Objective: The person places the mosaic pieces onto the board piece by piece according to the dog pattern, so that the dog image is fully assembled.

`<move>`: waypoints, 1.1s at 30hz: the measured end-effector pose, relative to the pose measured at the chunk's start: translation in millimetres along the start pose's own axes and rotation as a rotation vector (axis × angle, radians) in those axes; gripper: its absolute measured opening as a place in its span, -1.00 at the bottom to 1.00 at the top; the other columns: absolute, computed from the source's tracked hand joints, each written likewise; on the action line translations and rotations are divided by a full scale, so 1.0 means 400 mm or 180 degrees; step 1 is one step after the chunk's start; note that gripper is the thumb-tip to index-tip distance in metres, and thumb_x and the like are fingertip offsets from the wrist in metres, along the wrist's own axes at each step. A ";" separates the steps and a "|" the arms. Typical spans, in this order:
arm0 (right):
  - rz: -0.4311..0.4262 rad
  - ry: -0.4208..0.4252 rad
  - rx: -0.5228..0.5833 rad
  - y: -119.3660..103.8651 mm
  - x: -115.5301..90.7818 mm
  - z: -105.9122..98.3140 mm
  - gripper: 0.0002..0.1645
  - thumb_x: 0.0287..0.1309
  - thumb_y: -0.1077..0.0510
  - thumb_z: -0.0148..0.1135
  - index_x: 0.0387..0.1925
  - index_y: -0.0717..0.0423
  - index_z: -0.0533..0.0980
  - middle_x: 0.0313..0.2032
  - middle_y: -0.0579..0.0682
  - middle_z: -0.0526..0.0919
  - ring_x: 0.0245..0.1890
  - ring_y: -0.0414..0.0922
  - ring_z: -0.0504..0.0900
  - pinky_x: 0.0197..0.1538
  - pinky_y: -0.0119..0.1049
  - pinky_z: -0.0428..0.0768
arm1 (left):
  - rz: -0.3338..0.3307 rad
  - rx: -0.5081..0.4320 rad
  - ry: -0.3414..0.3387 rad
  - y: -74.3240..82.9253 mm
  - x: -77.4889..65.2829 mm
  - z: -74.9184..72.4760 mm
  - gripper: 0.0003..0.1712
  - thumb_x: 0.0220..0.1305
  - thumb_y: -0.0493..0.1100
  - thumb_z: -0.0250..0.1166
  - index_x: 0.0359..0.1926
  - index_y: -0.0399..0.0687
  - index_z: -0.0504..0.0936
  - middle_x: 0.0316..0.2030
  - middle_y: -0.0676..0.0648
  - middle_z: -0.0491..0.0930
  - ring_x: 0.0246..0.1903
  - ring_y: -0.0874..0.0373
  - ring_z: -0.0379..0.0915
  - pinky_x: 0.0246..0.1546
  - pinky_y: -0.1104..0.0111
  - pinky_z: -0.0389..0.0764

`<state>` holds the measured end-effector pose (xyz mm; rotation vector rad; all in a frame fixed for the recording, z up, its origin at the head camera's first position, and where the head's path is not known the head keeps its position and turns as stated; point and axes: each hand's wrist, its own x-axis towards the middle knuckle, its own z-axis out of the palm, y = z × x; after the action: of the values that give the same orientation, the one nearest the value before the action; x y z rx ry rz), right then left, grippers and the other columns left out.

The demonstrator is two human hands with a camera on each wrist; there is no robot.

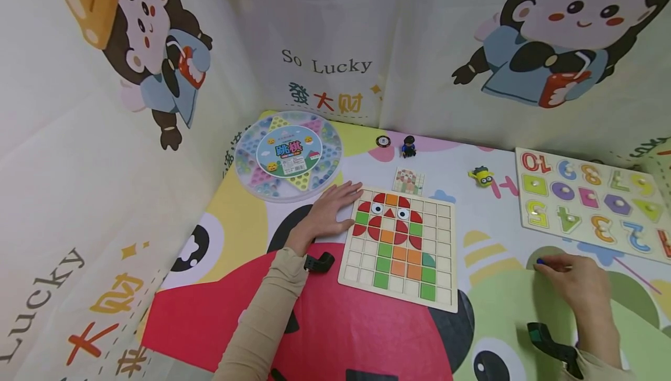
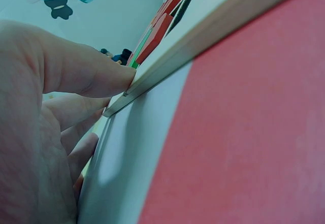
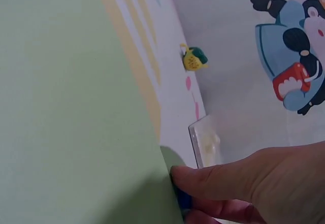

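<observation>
A square wooden grid board (image 1: 355,258) lies on the patterned mat, with red, orange and green pieces and two eye pieces forming a picture. My left hand (image 1: 329,209) is at its upper left corner, fingers extended and thumb touching the board's side edge (image 2: 167,61). Off to the right, my right hand (image 1: 579,288) pinches a small dark blue piece (image 3: 183,198) between thumb and fingers, low over the green part of the mat. Most of that piece is hidden by the fingers, so its shape is unclear. A small picture card (image 1: 409,180) lies just behind the board.
Back left lies a round Chinese checkers set (image 1: 330,165). A wooden number puzzle board (image 1: 587,194) lies at the right. Along the back are a small black disc (image 1: 383,141), a dark toy figure (image 1: 409,147) and a yellow toy figure (image 1: 481,176). Printed cloth (image 1: 419,66) hangs behind.
</observation>
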<state>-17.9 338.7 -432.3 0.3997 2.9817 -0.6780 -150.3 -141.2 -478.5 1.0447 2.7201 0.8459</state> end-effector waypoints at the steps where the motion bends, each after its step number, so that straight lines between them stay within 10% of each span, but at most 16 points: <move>1: -0.0017 0.0028 0.0013 0.001 -0.001 0.002 -0.71 0.12 0.21 0.37 -0.28 0.44 0.64 -0.44 0.27 0.69 -0.42 0.16 0.59 -0.42 -0.20 0.33 | 0.0011 0.0005 0.0012 0.000 0.000 0.000 -0.14 0.19 0.03 0.21 0.49 -0.11 0.23 0.51 -0.08 0.09 0.51 -0.04 -0.16 0.50 0.12 -0.21; 11: -0.0165 0.0075 0.0071 -0.036 0.006 0.016 -0.62 0.12 0.24 0.27 -0.09 0.47 0.56 -0.39 0.31 0.67 -0.39 0.23 0.62 -0.49 -0.26 0.39 | 0.0013 0.0005 0.0000 0.001 0.001 0.001 -0.15 0.20 0.03 0.21 0.48 -0.11 0.23 0.51 -0.09 0.09 0.51 -0.05 -0.17 0.50 0.09 -0.20; 19: -0.0473 -0.0139 0.1168 -0.148 0.023 0.052 -0.68 0.23 0.25 0.26 -0.09 0.47 0.59 -0.41 -0.10 0.62 -0.48 -0.45 0.56 -0.47 -0.51 0.55 | -0.0013 0.0052 -0.0033 0.000 0.003 -0.002 -0.15 0.20 0.02 0.22 0.49 -0.10 0.22 0.51 -0.07 0.09 0.51 -0.03 -0.17 0.50 0.09 -0.20; 33: -0.0735 -0.0532 0.1561 -0.286 0.049 0.139 -0.71 0.31 0.30 0.08 -0.04 0.41 0.57 -0.28 0.24 0.56 -0.44 -0.08 0.59 -0.48 -0.36 0.58 | 0.0026 0.0105 0.0008 -0.004 0.004 0.002 -0.16 0.20 0.02 0.21 0.48 -0.12 0.24 0.50 -0.10 0.11 0.51 -0.06 -0.13 0.49 0.08 -0.17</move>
<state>-67.0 219.9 -437.0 0.0094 2.6998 -1.3964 -152.3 -140.7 -479.7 1.0625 2.7428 0.8067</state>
